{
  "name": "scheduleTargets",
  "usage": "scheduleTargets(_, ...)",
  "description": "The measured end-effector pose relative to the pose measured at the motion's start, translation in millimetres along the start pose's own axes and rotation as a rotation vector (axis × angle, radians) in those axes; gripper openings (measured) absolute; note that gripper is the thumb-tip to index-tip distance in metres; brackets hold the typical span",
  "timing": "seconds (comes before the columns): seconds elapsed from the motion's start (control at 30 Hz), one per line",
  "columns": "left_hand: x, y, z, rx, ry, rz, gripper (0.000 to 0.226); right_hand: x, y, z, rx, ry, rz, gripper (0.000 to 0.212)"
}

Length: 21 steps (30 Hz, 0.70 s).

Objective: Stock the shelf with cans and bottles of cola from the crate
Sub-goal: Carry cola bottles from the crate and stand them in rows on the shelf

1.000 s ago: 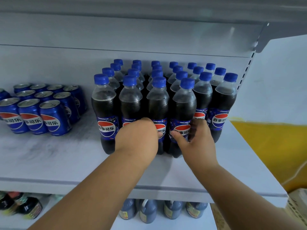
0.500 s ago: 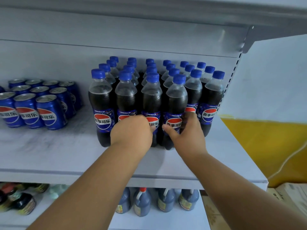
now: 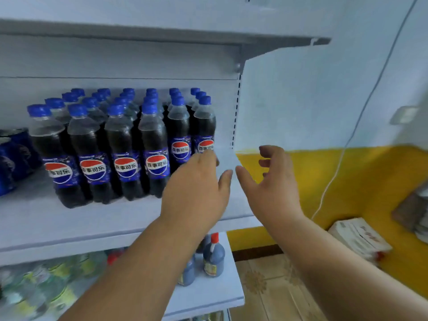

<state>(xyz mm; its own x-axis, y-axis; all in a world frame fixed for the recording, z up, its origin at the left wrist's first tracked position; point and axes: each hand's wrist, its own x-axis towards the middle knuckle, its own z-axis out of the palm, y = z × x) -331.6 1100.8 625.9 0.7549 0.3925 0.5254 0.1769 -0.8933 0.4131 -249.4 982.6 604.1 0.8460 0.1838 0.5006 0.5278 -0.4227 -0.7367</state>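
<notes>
**Q:** Shelf (image 3: 69, 225) board looks blurry, what's hidden?

**Me:** My left hand (image 3: 196, 191) covers the lower part of the two right-hand cola bottles (image 3: 129, 144); fingers hidden, can't tell. Right hand (image 3: 273, 181) loose, empty. Cans (image 3: 11, 158) cut off left.

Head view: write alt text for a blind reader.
Two empty hands, left hand and right hand, hover open beside rows of blue-capped cola bottles on a white shelf. Blue cans sit at far left.
</notes>
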Motion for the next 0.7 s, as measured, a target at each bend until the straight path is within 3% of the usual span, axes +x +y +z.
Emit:
scheduleTargets(0.43, -98.8, 291.3, 124.3, -0.334, -0.254, 0.451, 0.021, -98.1, 144.0, -307.0, -0.191, 0.317, 0.332, 0.056)
scheduleTargets(0.7, -137.8, 397.7, 181.9, -0.397, -0.365, 0.65, 0.016, -142.2, 206.8, -418.3, -0.339, 0.51, 0.505, 0.052)
